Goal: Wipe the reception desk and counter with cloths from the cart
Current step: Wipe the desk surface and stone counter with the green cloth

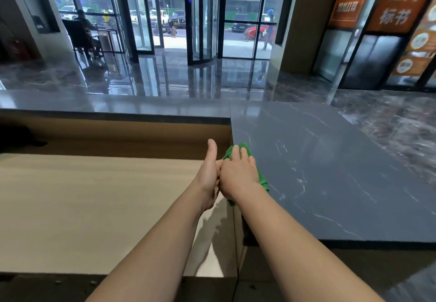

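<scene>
Right hand (238, 174) fingers (236, 152) flat and unclenched, pressing green cloth (263, 181) beneath them onto dark desk (330, 172) edge, probably for wiping pressure; left hand (207, 176) adjacent, its fingers hidden, grip indeterminable.

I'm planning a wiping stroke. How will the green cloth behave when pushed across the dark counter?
Probably floppy: the green cloth lies bunched under the right hand and droops over the counter edge. It will likely glide easily, since the polished surface shows reflections. It looks light, so it may bunch up unless pressed flat.
</scene>
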Motion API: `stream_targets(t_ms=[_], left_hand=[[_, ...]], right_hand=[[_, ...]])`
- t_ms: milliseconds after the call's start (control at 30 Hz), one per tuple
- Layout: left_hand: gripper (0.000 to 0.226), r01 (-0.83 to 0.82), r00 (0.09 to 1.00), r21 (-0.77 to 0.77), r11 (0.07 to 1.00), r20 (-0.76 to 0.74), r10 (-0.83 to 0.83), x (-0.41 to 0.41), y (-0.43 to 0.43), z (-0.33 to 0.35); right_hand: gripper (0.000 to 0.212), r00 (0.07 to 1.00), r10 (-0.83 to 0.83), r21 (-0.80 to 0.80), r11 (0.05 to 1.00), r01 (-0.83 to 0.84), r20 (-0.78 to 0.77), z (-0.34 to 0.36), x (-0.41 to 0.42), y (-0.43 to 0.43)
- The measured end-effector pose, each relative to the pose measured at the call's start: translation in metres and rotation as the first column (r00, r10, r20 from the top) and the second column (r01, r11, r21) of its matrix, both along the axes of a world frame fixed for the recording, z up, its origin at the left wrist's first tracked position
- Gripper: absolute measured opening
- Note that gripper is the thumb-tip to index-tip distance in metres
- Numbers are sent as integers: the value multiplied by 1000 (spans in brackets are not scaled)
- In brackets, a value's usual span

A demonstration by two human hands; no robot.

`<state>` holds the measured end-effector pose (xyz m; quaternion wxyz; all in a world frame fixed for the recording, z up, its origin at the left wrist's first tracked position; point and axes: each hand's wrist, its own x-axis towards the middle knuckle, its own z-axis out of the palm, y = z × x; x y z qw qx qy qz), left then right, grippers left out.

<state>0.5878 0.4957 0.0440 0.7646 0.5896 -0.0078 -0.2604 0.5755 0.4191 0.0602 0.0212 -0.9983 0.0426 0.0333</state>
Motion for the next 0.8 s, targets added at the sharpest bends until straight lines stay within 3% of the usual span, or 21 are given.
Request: stream_targets(t_ms=[133, 467, 667, 800], left_hand=[[81, 29, 999, 22, 999, -21, -28, 46, -8, 4], [92, 96, 995, 78, 992, -27, -94, 129, -20, 12], [74, 93, 995, 63, 994, 30, -95, 141, -38, 23], [75, 80, 994, 101, 992, 66, -87, 137, -36, 19]], right_hand=[[62, 1000, -24, 16, 1000, 24, -1, 2, 43, -5], [62, 997, -76, 16, 997, 76, 17, 1, 125, -17], [79, 995, -90, 10, 996, 90, 48, -7, 147, -24], [74, 995, -73, 15, 997, 72, 67, -7, 141, -26]])
